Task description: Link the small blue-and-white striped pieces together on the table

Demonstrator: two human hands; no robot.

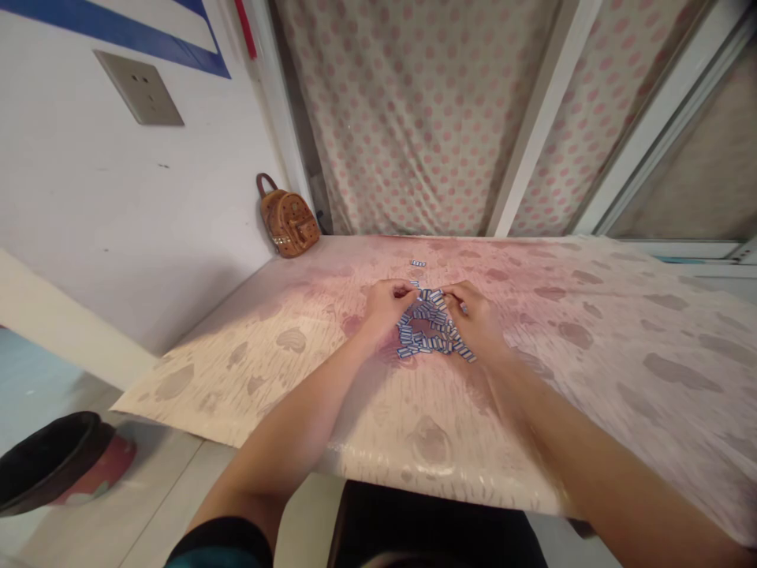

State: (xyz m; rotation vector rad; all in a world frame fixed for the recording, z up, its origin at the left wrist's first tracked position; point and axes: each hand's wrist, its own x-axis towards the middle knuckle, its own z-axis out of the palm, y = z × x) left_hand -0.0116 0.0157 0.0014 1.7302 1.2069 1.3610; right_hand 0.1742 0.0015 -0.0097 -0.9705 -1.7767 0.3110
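Note:
Small blue-and-white tiles [434, 345] lie in a loose, ring-like pile on the table, some overlapping. My left hand [387, 306] is at the pile's far left edge, with thumb and fingers pinched together by the tiles; whatever is between the fingertips is too small to make out. On the other side, my right hand [473, 314] has its fingers curled and closed at the tiles along the far right edge. Its fingertips touch a striped tile [438, 299]. Beyond both hands, a short row of tiles [418, 263] sits apart from the pile.
A patterned cloth [296, 394] covers the table. At its back left corner a small brown backpack [291, 222] leans by the wall. A dotted curtain [414, 118] hangs behind. On the floor at left stands a dark-rimmed bin [95, 469].

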